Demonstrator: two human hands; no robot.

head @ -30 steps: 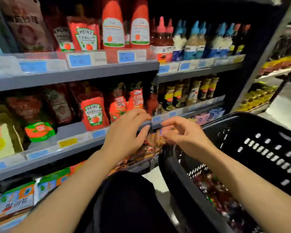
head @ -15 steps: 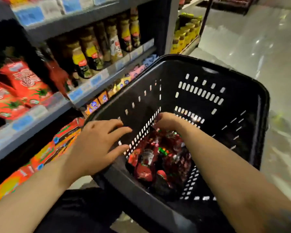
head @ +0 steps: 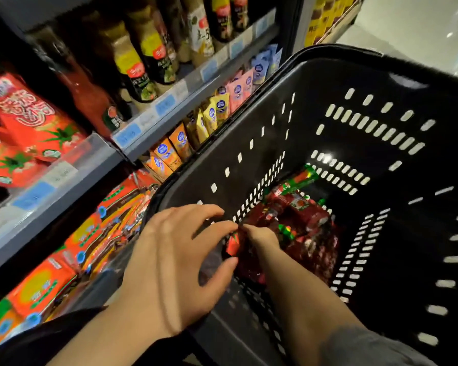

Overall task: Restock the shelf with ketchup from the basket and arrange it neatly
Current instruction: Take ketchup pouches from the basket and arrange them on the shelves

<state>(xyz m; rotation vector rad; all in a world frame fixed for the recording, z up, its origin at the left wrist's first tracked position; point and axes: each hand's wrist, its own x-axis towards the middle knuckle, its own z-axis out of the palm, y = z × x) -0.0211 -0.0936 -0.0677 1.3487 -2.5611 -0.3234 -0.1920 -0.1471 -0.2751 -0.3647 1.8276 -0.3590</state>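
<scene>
Left hand (head: 177, 262) nearest, fingers spread and relaxed over the near rim of the basket (head: 368, 83), holding nothing. Just beyond its fingertips, the right hand (head: 259, 237) is down inside, fingers apparently pinching the top of a red ketchup packet (head: 234, 245); blur makes the grip hard to confirm. Beyond the right hand, the remaining ketchup pile (head: 302, 220) lies loose on the basket floor. Left of both hands, the shelf (head: 95, 165) with red tomato pouches (head: 29, 120). To do well: take the packet by its top seam, lift clear of the wall, steady the rim with the free hand.
</scene>
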